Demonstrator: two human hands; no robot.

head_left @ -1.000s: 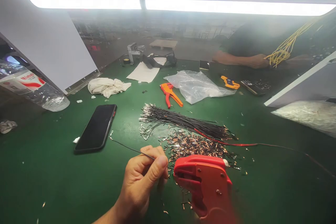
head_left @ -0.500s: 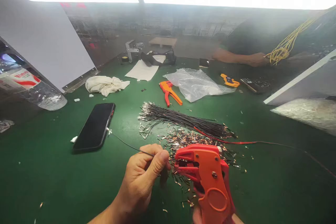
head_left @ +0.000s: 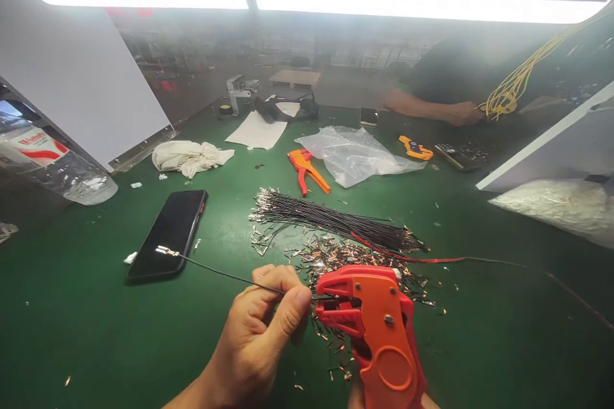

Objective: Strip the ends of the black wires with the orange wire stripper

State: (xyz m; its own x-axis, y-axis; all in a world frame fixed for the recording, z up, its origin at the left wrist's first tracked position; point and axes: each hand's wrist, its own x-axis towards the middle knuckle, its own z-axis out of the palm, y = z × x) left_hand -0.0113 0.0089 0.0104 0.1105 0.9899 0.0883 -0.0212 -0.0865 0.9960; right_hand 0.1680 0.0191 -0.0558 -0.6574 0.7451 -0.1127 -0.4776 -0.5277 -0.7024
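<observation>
My left hand point(head_left: 266, 329) pinches a thin black wire point(head_left: 218, 271) between thumb and fingers. A silvery metal terminal point(head_left: 167, 252) is on the wire's far left end, above the phone. The wire's other end reaches into the jaws of a red and orange wire stripper point(head_left: 384, 326). My right hand point(head_left: 357, 394) is wrapped round the stripper's handle, mostly hidden behind it and cut off by the lower edge. Just beyond the stripper lie cut wire scraps point(head_left: 330, 259) and a bundle of black wires point(head_left: 330, 217) with metal terminals at its left end.
A black phone point(head_left: 167, 230) lies left, near a plastic bottle point(head_left: 71, 169) and a crumpled white cloth point(head_left: 189, 156). Farther back are a second stripper point(head_left: 307, 170), a clear plastic bag point(head_left: 357, 156) and a yellow tool point(head_left: 415, 147). Across the table, another person's hand point(head_left: 463, 113) holds yellow wires point(head_left: 508, 99).
The wire's terminal end has shifted left and down, now over the phone. The wire end sits deeper between the stripper's jaws. Both hands keep their grip.
</observation>
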